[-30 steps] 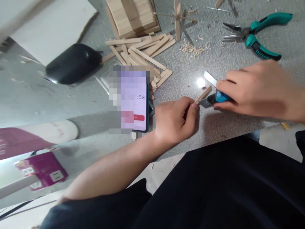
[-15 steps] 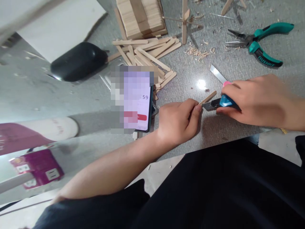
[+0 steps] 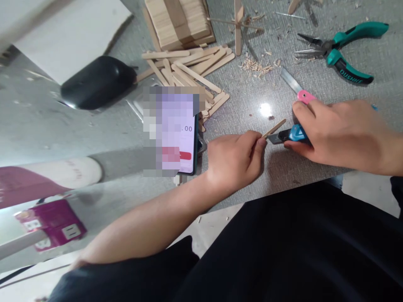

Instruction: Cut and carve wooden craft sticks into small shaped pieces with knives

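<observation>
Stick: a short wooden stick (image 3: 274, 128) juts from the left hand's fingertips; its long axis runs diagonally, the free end pointing up and to the right, away from the person; it sits just above the grey mat (image 3: 270, 167), near the mat's front edge
Left hand: the left hand (image 3: 234, 161) is curled, thumb and forefinger pinching the stick's near end; only the far part of the stick shows beyond the grip
Right hand: the right hand (image 3: 343, 132) is closed around a blue-handled cutter (image 3: 288, 135); the cutter's dark nose points left and meets the stick just beyond the left fingertips
Blade tool: a pink-ended metal strip (image 3: 297, 87) lies on the mat just beyond the right hand's knuckles, running up and to the left
Behind: loose wooden sticks (image 3: 189, 71) lie scattered beside a stacked bundle (image 3: 178, 21); green-handled pliers (image 3: 340, 50) lie at far right; shavings (image 3: 256, 66) between them
Left of the hands: a phone (image 3: 181, 134) lies just beside the left wrist; a black case (image 3: 97, 82) further off
</observation>
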